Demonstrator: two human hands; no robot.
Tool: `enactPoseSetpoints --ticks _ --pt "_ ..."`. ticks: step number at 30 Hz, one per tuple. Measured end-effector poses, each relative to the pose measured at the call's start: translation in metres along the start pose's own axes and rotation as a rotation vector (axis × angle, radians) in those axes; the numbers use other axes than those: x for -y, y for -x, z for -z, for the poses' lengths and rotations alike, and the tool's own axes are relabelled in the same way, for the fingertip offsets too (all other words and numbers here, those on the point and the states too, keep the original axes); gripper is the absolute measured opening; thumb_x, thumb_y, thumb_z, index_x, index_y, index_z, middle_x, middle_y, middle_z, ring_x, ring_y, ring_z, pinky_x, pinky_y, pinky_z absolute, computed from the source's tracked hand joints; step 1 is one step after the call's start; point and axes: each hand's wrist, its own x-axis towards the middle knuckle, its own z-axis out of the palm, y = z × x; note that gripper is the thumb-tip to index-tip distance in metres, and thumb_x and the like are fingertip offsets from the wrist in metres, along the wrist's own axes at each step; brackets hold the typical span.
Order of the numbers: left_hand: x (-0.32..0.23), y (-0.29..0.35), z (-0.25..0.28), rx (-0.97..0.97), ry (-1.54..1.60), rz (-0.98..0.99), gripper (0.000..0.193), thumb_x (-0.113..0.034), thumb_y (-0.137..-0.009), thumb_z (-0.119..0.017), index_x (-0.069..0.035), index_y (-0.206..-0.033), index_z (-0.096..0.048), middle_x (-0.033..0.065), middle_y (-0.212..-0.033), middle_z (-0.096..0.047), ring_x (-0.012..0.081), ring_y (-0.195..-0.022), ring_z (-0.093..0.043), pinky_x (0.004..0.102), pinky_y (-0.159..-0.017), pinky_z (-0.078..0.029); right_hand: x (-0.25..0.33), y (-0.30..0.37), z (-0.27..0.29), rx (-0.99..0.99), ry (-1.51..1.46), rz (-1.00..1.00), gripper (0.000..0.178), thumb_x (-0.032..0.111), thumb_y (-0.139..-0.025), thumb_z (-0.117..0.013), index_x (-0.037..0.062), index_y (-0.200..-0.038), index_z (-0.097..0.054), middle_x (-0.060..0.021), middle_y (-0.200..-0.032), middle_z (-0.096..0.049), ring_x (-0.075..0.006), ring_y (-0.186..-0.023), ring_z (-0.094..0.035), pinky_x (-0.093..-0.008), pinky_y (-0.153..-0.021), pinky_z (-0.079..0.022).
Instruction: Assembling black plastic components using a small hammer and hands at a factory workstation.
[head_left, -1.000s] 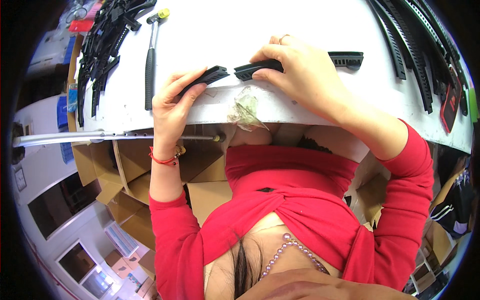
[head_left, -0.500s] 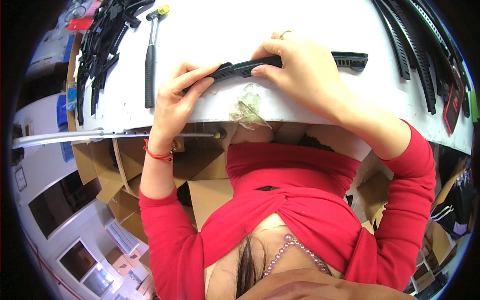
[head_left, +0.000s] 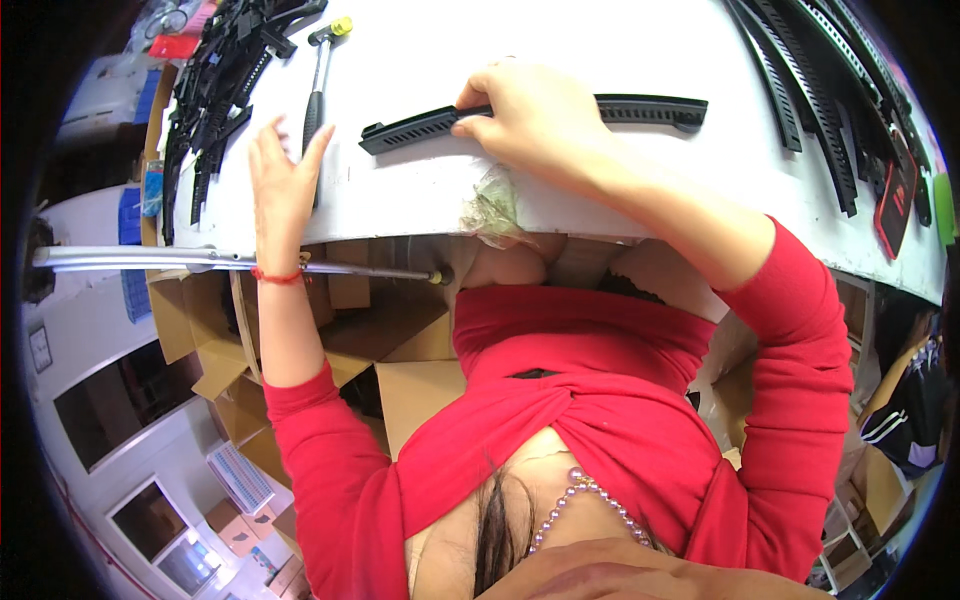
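Note:
My right hand [head_left: 545,120] grips a long black slotted strip [head_left: 415,130] near its middle, fingers over the far edge and thumb on the near one. The strip lies crosswise on or just above the white table [head_left: 430,55], and both its ends show; my palm hides part of it. My left hand [head_left: 283,185] is off the strip, at the left, fingers spread and holding nothing. Beside it is a hammer [head_left: 321,72] with a yellow head and black grip. My left thumb overlaps the grip, but whether they touch I cannot tell.
Black parts are heaped [head_left: 215,110] at the far left. Several long slotted strips [head_left: 815,105] lie at the right, near a red flat object [head_left: 893,212]. Crumpled clear plastic [head_left: 490,208] hangs over the table's near edge. Below are a silver pole [head_left: 150,257] and cardboard boxes [head_left: 415,390].
My left hand has let go of the strip's left end and moved left toward the hammer, its fingers opening. My right hand has shifted slightly left with the strip.

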Motion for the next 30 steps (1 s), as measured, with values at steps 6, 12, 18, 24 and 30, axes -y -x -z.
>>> enactPoseSetpoints --ticks 6,12,18,24,30 --pt "0.003 0.026 0.033 0.211 0.607 0.433 0.044 -0.013 -0.092 -0.067 -0.001 -0.129 -0.049 0.0064 -0.082 -0.066 0.0024 -0.049 -0.043 0.0183 -0.044 -0.033 -0.003 -0.017 -0.012 -0.02 0.031 0.022 0.026 0.028 -0.082 -0.071 0.008 -0.1 -0.073 -0.0137 -0.101 -0.071 -0.0299 -0.096 -0.067 -0.0401 -0.086 -0.051" --pt "-0.068 0.095 0.068 -0.147 0.239 -0.029 0.049 0.006 -0.087 -0.066 0.002 -0.134 -0.055 0.0159 -0.127 -0.064 0.0223 -0.112 -0.064 0.0321 -0.095 -0.049 -0.002 -0.012 -0.007 0.007 0.039 -0.041 0.031 0.031 -0.084 -0.071 0.0089 -0.105 -0.07 -0.012 -0.103 -0.071 -0.0278 -0.096 -0.067 -0.0374 -0.087 -0.05" --pt "-0.077 0.098 0.082 0.057 0.159 -0.136 0.046 0.008 -0.086 -0.065 0.001 -0.13 -0.059 0.0165 -0.124 -0.065 0.023 -0.113 -0.064 0.033 -0.095 -0.05 0.003 -0.016 -0.011 -0.007 0.043 0.003 0.031 0.031 -0.083 -0.071 0.0089 -0.105 -0.07 -0.0111 -0.102 -0.072 -0.0271 -0.095 -0.067 -0.0371 -0.087 -0.05" --pt "-0.082 0.098 0.078 0.168 0.162 -0.172 0.044 0.004 -0.088 -0.065 0.0 -0.132 -0.058 0.0141 -0.124 -0.066 0.0208 -0.112 -0.064 0.0293 -0.095 -0.048 -0.004 -0.023 -0.007 0.037 -0.007 0.039 0.032 0.028 -0.082 -0.071 0.0064 -0.105 -0.072 -0.0125 -0.1 -0.072 -0.0262 -0.095 -0.068 -0.0364 -0.088 -0.051" --pt "-0.031 0.049 0.06 0.01 0.471 0.186 0.044 0.0 -0.091 -0.063 0.0 -0.135 -0.055 0.0099 -0.115 -0.068 0.014 -0.098 -0.063 0.0263 -0.086 -0.05 -0.004 -0.016 0.015 -0.039 -0.022 0.009 0.033 0.032 -0.08 -0.073 0.0092 -0.105 -0.073 -0.0129 -0.098 -0.072 -0.0288 -0.095 -0.067 -0.0388 -0.088 -0.051"
